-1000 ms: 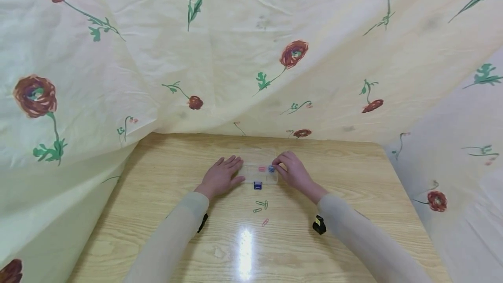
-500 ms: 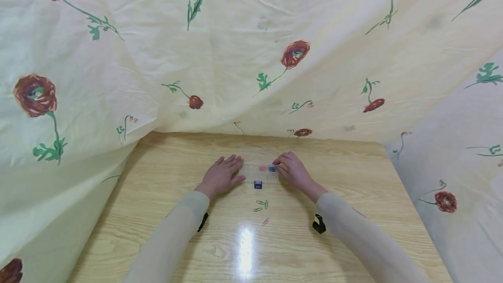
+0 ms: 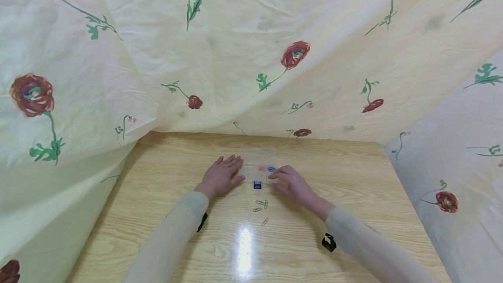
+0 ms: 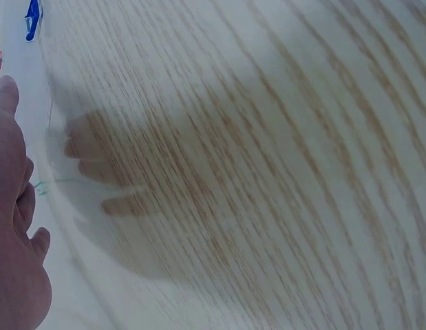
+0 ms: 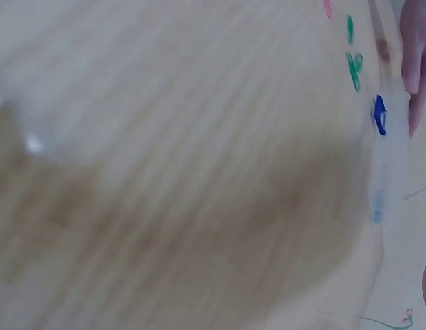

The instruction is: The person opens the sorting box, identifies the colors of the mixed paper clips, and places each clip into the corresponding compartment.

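Observation:
A clear plastic box [image 3: 257, 176] with compartments stands on the table, its transparent lid [image 3: 257, 154] folded back behind it. At the front of the box is a blue latch [image 3: 257, 185], seen as well in the right wrist view. Small pink pieces [image 3: 262, 168] and blue pieces [image 3: 271, 168] lie in back compartments. My left hand [image 3: 221, 177] rests at the box's left side, fingers extended. Over its right front corner hovers my right hand [image 3: 291, 182], fingers loosely bent and apart, nothing visible between them.
Several green paper clips [image 3: 260, 203] lie in front of the box. A pink paper clip [image 3: 265, 222] is closer to me. Flowered cloth [image 3: 220, 64] hangs behind the wooden table [image 3: 173, 152] and along its sides.
My right hand has drawn back from the blue pieces at the right rear compartment toward the box's right front corner, its fingers spreading. My left hand stays put.

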`<state>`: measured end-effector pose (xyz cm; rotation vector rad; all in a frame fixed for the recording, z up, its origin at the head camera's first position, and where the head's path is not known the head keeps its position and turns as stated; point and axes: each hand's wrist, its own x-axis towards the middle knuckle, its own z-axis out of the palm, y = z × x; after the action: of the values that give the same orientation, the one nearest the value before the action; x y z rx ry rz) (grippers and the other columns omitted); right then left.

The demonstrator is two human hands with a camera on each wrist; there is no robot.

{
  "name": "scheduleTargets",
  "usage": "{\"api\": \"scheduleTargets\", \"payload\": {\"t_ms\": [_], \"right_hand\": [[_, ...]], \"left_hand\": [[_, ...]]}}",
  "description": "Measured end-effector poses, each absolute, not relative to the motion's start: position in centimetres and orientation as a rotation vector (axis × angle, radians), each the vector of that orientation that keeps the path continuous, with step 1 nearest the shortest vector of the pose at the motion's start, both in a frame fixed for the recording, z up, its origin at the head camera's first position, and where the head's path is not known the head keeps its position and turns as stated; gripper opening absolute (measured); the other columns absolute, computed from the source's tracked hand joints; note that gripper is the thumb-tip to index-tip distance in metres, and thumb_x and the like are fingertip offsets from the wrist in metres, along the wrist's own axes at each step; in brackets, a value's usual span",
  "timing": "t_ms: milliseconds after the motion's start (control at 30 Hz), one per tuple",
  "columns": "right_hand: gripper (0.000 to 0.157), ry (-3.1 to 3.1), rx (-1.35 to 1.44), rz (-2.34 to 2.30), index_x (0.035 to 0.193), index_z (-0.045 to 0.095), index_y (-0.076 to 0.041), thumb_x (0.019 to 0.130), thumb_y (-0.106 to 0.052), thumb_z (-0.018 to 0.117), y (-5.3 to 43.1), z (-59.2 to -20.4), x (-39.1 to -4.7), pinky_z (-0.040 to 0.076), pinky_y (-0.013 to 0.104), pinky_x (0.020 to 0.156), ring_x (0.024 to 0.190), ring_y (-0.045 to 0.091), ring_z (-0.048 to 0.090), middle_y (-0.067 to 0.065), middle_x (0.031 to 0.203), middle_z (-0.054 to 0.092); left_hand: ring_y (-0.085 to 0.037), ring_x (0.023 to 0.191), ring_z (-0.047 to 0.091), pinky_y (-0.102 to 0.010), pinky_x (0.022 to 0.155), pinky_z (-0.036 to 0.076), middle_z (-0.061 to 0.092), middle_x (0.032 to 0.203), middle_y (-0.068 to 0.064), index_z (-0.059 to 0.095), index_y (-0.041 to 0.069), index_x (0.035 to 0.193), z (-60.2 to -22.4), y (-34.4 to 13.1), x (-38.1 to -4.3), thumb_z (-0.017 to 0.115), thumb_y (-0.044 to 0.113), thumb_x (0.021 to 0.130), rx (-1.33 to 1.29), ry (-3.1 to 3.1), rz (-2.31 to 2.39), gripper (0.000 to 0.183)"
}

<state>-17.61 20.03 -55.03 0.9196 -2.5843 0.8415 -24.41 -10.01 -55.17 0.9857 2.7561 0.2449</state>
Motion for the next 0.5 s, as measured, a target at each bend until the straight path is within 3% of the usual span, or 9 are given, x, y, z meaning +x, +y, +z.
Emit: {"api": "scheduleTargets", "payload": {"t_ms": [500], "right_hand": [[0.037,-2.762,0.897,0.991,0.131,0.075,-0.01,0.094,-0.014,0.082,19.4,-56.8,-13.8,0.057,0.046,0.106,0.122,0.022,0.064,0.003,0.132,0.071]], "left_hand": [[-0.021,0.163,0.025,-0.048,0.134,0.017,0.032,0.174,-0.001,0.035,0.015,0.168,-55.3,-10.1,-24.4,0.043,0.057,0.112,1.006,2.774,0.256,0.071]]}}
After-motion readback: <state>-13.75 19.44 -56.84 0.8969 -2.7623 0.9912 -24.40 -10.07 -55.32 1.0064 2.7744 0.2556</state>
